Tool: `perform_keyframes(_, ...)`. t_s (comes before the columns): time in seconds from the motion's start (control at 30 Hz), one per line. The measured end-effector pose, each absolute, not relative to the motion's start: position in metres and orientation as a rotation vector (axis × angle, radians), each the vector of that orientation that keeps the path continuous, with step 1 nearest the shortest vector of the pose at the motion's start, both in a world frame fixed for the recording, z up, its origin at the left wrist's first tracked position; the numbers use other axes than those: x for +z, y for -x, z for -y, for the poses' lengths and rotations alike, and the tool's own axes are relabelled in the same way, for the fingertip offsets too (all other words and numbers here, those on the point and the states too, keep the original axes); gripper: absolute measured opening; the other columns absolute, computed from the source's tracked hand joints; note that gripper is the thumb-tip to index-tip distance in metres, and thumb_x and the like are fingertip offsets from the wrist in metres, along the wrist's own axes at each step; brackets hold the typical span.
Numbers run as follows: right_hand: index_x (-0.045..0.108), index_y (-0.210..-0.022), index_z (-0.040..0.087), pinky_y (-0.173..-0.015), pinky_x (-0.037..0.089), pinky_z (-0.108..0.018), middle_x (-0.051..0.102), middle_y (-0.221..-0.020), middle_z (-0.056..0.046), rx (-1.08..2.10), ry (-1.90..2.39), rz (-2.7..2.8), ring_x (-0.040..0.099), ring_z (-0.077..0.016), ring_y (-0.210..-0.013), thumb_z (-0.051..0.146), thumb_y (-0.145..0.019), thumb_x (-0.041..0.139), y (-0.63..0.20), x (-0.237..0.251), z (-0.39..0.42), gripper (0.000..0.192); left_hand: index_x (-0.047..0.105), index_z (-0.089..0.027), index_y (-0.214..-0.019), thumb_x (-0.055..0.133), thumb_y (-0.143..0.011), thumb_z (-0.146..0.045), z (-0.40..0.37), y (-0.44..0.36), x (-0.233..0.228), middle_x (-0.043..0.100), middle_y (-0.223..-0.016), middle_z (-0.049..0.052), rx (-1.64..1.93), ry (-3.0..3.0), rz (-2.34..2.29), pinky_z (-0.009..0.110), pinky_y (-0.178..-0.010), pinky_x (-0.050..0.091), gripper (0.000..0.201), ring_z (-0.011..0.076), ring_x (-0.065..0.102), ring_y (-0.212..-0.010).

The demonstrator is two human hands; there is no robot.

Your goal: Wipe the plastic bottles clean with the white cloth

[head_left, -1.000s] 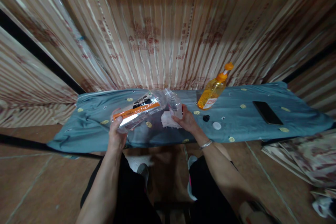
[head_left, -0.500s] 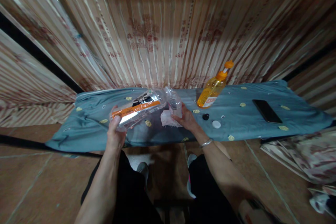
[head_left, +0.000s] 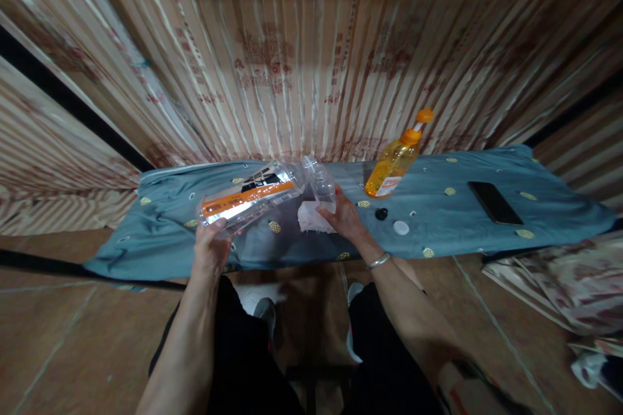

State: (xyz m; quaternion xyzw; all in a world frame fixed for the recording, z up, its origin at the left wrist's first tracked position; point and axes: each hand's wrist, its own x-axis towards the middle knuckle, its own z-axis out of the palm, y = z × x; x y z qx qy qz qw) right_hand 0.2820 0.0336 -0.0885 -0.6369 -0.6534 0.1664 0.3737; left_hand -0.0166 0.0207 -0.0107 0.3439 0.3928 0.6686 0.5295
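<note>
One large clear bottle [head_left: 246, 200] with a silver-and-orange label was held slanting over the blue-green cloth [head_left: 160, 227], its neck end up and to the right. Left hand [head_left: 211, 246]: gripping its lower end, thumb on the near side, other fingers mostly hidden. Right hand [head_left: 346, 214]: fingers closed around a small clear bottle [head_left: 321, 183] leaning left. Necks close together; contact could not be made out from where I stood. White frayed piece [head_left: 311, 217] lay beside the right thumb. Rightward: black cap [head_left: 381, 214], white cap [head_left: 401, 227], orange pump bottle [head_left: 392, 168] upright behind, dark phone [head_left: 495, 203] farthest.
</note>
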Motion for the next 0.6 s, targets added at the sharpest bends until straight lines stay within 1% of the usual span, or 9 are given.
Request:
perform_keyframes(0.1, 0.036, -0.163, 0.018, -0.119, 0.051, -0.052, 0.063, -0.154, -0.018, 0.394, 1.609, 1.684, 0.064, -0.0329, -0.141, 0.035, -0.091, 0.071, -0.2833, -0.0904, -0.0346, 0.081, 0.066, -0.024, -0.116, 0.087, -0.052, -0.028, -0.0202, 0.0173, -0.0114, 0.072, -0.099, 0.004, 1.614, -0.81, -0.934, 0.039, -0.074, 0.061, 0.068, 0.0246, 0.069, -0.088)
perform_keyframes(0.27, 0.038, -0.161, 0.014, -0.124, 0.047, -0.053, 0.058, -0.159, -0.022, 0.392, 1.615, 1.671, 0.06, -0.0335, -0.146, 0.035, -0.091, 0.072, -0.2829, -0.0931, -0.036, 0.081, 0.065, -0.027, -0.124, 0.089, -0.051, -0.027, -0.0204, 0.0187, -0.012, 0.073, -0.108, 0.005, 1.613, -0.797, -0.941, 0.039, -0.074, 0.062, 0.078, 0.0248, 0.07, -0.089)
perform_keyframes(0.37, 0.039, -0.162, 0.014, -0.125, 0.045, -0.051, 0.056, -0.161, -0.021, 0.391, 1.623, 1.664, 0.058, -0.0341, -0.149, 0.034, -0.091, 0.071, -0.2821, -0.0937, -0.0357, 0.08, 0.065, -0.028, -0.13, 0.089, -0.051, -0.027, -0.0202, 0.0191, -0.0116, 0.073, -0.111, 0.006, 1.616, -0.803, -0.943, 0.035, -0.068, 0.06, 0.082, 0.023, 0.069, -0.085)
perform_keyframes(0.5, 0.038, -0.163, 0.014, -0.124, 0.046, -0.051, 0.058, -0.159, -0.021, 0.402, 1.634, 1.663, 0.058, -0.0344, -0.148, 0.033, -0.092, 0.071, -0.2816, -0.0945, -0.0352, 0.081, 0.065, -0.026, -0.132, 0.088, -0.05, -0.026, -0.0195, 0.018, -0.0101, 0.074, -0.111, 0.007, 1.635, -0.798, -0.944, 0.026, -0.055, 0.051, 0.086, 0.019, 0.065, -0.078)
perform_keyframes(0.6, 0.037, -0.164, 0.017, -0.123, 0.047, -0.052, 0.059, -0.158, -0.019, 0.383, 1.639, 1.647, 0.059, -0.0346, -0.147, 0.033, -0.092, 0.072, -0.2812, -0.0959, -0.0355, 0.082, 0.066, -0.026, -0.131, 0.088, -0.051, -0.026, -0.0187, 0.0172, -0.0098, 0.075, -0.112, 0.007, 1.636, -0.814, -0.929, 0.024, -0.051, 0.049, 0.083, 0.0165, 0.063, -0.072)
